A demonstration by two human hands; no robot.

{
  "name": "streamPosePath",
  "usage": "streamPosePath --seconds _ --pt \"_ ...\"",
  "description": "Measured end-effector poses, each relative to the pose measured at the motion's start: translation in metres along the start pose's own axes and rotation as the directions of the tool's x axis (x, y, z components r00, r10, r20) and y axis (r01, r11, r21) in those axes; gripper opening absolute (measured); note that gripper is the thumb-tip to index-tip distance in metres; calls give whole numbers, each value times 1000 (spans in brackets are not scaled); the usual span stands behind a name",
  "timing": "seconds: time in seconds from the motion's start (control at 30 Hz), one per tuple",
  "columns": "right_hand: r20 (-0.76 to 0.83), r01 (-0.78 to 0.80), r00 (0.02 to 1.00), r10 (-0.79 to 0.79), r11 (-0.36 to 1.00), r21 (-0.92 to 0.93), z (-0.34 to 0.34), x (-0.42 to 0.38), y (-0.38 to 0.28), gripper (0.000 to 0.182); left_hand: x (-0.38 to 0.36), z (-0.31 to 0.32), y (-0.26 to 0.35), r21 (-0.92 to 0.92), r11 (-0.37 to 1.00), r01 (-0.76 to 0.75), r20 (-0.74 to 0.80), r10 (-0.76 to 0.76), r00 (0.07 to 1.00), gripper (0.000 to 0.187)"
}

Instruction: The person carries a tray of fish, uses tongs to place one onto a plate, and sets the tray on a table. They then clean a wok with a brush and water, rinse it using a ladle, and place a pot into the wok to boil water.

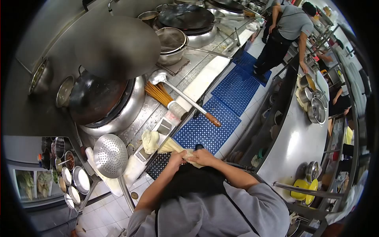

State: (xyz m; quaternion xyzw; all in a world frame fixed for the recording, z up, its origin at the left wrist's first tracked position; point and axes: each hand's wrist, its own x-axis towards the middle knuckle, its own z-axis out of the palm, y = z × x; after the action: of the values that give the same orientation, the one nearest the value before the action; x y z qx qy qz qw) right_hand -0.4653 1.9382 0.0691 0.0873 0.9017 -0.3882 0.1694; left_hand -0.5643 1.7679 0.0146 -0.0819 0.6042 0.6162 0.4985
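Close in front of my body, both hands grip a cream-coloured cloth [170, 145]. My left hand [176, 160] has its fingers closed around the bunched cloth, and my right hand [202, 157] clasps it just alongside. From there the cloth stretches toward the stove's front edge, where a crumpled pale cloth [150, 141] lies. Beyond the hands, a ladle [185, 96] with a wooden handle rests across the stove edge. A bamboo wok brush [161, 94] lies beside the ladle. To my left is a large perforated skimmer [110, 155], its handle pointing back toward me.
A dark wok [92, 96] sits on the near burner, partly covered by a grey blur. Farther along are a strainer over a pot [170, 58] and another wok [185, 16]. Blue mats [217, 120] line the aisle. A person [292, 29] stands at the right-hand steel counter [290, 146].
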Motion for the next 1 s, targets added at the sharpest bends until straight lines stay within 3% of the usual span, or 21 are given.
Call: streamPosePath --seconds 0.1,0.13,0.23,0.27,0.3,0.37,0.4,0.5,0.53,0.63,0.7,0.77,0.83,0.9,0.97,1.0 --pt "138 -77 988 64 993 92 6 -25 3 64 -17 -17 -9 198 980 -20 -59 33 998 30" --pt "180 -49 983 28 992 118 0 -34 1 61 -20 -31 -11 266 963 -40 -67 60 996 31" --pt "287 -303 935 206 885 352 -24 -44 10 51 -33 -67 -2 601 775 -196 -22 261 965 40" --pt "203 -264 959 197 877 402 -43 -44 11 45 -40 -76 5 745 633 -208 -13 326 945 45" --pt "117 -219 976 186 869 445 -68 -41 8 40 -48 -80 12 762 613 -210 9 314 949 45" --pt "-188 -65 973 137 936 346 -117 -28 0 37 -69 -80 31 792 572 -213 46 292 955 45" --pt "-327 -21 939 103 969 246 -146 -22 -13 34 -77 -77 43 908 392 -148 48 253 966 42" --pt "-636 101 767 -83 995 -8 -229 12 -30 29 -96 -68 56 930 339 -143 75 206 976 46" --pt "-669 57 736 -101 995 -87 -255 25 -34 26 -108 -58 74 922 370 -112 67 130 989 38" --pt "-757 -101 579 -304 894 -436 -317 78 -16 25 -128 -47 106 775 552 -309 106 369 924 34" --pt "-770 -226 547 -327 829 -512 -351 109 -9 28 -157 -24 152 597 616 -514 66 601 797 28" --pt "-741 -301 620 -257 795 -527 -377 141 10 41 -207 7 221 557 363 -747 146 843 518 29" --pt "-692 -360 705 -155 763 -537 -395 170 24 49 -262 43 268 417 156 -895 151 960 237 25" --pt "-636 -383 768 -81 737 -557 -404 192 36 49 -287 43 282 201 -355 -913 300 910 -288 33" --pt "-579 -401 815 27 746 -531 -415 221 60 49 -326 40 275 324 -639 -698 382 763 -522 54" --pt "-616 -354 783 -87 752 -556 -417 230 72 33 -312 81 311 -78 -618 -782 371 710 -598 47"
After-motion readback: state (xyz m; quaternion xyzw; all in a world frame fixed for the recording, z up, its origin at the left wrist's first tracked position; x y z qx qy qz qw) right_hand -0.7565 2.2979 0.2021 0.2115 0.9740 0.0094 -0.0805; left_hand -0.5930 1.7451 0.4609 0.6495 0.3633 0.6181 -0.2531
